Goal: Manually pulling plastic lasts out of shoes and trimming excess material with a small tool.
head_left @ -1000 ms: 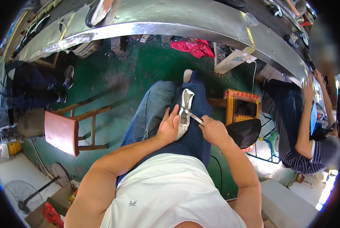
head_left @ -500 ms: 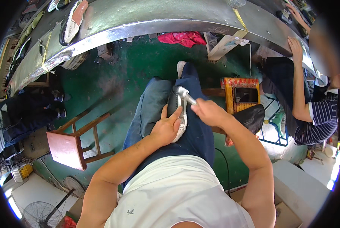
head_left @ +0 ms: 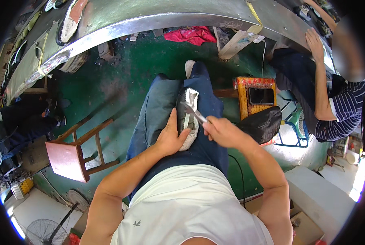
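A dark shoe [head_left: 186,139] with a pale, open underside facing up lies lengthwise on my lap, over the dark blue trousers. My left hand [head_left: 171,138] grips its near left side, thumb lying across the pale underside and fingers along the dark edge. In my right hand [head_left: 223,131], closed around the handle, is a metal hammer [head_left: 198,116]. Its head is over the middle of the shoe's underside, slightly blurred; whether it touches cannot be made out.
A metal-edged workbench [head_left: 158,18] curves across the far side, with a pale shoe [head_left: 69,24] on it. A wooden stool [head_left: 66,160] stands left. To the right, a phone [head_left: 261,96] rests on an orange woven seat [head_left: 244,98], near a seated co-worker [head_left: 337,110]. A fan [head_left: 43,230] is lower left.
The hammer head has moved from the shoe's far end nearer to its middle. My left hand has shifted its hold, thumb now spread from the fingers, and the shoe appears slightly turned. The view has shifted slightly.
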Motion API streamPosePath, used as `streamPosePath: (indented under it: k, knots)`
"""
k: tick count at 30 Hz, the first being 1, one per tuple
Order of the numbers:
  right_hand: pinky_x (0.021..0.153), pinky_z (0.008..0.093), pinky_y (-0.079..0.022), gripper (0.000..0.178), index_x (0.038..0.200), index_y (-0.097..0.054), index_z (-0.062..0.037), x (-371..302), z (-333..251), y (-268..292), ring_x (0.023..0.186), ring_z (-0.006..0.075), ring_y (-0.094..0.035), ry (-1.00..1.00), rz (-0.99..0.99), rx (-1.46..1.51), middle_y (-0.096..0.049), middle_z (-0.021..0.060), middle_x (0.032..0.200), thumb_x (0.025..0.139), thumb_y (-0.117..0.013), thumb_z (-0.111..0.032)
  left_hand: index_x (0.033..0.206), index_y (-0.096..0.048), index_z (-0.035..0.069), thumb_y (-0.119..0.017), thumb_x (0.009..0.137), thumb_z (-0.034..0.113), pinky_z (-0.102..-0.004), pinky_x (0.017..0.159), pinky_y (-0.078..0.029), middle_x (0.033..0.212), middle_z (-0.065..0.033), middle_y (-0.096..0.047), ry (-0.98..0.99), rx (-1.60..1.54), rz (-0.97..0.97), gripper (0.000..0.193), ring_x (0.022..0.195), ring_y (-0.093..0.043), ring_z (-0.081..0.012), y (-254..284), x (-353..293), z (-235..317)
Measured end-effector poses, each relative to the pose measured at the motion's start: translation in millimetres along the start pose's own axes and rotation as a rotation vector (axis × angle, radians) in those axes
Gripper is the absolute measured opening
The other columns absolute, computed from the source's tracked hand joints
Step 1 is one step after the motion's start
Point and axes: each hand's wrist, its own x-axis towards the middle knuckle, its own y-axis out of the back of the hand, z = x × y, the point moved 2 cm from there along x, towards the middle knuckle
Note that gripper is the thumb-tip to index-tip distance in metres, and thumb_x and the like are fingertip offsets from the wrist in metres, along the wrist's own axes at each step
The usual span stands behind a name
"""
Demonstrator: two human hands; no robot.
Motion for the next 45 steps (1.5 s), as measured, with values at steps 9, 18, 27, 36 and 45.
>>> streamPosePath:
  k: [9, 18, 27, 36, 45]
  knots:
    - [0.077, 0.0591, -0.046, 0.041, 0.097, -0.056, 0.0037, -20, 18, -25, 0.086, 0.0522, -0.061, 0.064, 0.079, -0.305, -0.065, 0.0302, 0.085, 0.106, -0.047, -0.035, 0.155, -0.014, -0.013, -0.067, 0.094, 0.033, -0.0362, 0.123, -0.026, 0.161, -0.0328, -0.023, -0.086, 0.019, -0.034, 0.093, 0.150, -0.030, -0.0400, -3, 7, -9]
    - [0.065, 0.0324, -0.056, 0.041, 0.100, -0.058, 0.0015, -23, 77, -32, 0.067, 0.0173, -0.068, -0.142, 0.187, 0.432, -0.068, 0.0101, 0.082, 0.111, -0.039, -0.034, 0.153, -0.036, -0.008, -0.072, 0.094, 0.012, -0.0328, 0.112, -0.039, 0.146, -0.0185, -0.053, -0.078, -0.672, -0.088, 0.072, 0.131, -0.052, -0.0211, 73, -2, 2]
    - [0.059, 0.0298, -0.051, 0.047, 0.108, -0.058, 0.0003, 7, 94, -14, 0.072, 0.0183, -0.070, -0.222, 0.029, 0.682, -0.070, 0.0112, 0.089, 0.111, -0.035, -0.040, 0.148, -0.045, -0.006, -0.073, 0.092, 0.015, -0.0297, 0.102, -0.048, 0.139, -0.0171, -0.060, -0.308, -0.129, 0.322, 0.066, 0.117, -0.060, -0.0165, 308, 123, 169]
    - [0.052, 0.0230, -0.044, 0.049, 0.115, -0.058, -0.0012, 22, 95, 13, 0.077, 0.0164, -0.071, -0.319, -0.071, 0.780, -0.073, 0.0108, 0.095, 0.110, -0.036, -0.045, 0.164, -0.005, 0.018, -0.060, 0.090, 0.013, -0.0484, 0.103, -0.049, 0.159, -0.0243, -0.033, -0.424, 1.363, 0.590, 0.093, 0.117, -0.062, -0.0461, 389, 344, 240]
    - [0.053, 0.0233, -0.044, 0.054, 0.115, -0.057, 0.0014, 38, 96, 44, 0.078, 0.0186, -0.072, -0.320, -0.111, 0.798, -0.072, 0.0135, 0.095, 0.110, -0.032, -0.046, 0.155, -0.032, 0.003, -0.051, 0.088, 0.006, -0.0417, 0.122, -0.031, 0.156, -0.0245, -0.040, -0.507, 0.808, 0.639, 0.070, 0.145, -0.039, -0.0382, 404, 421, 160]
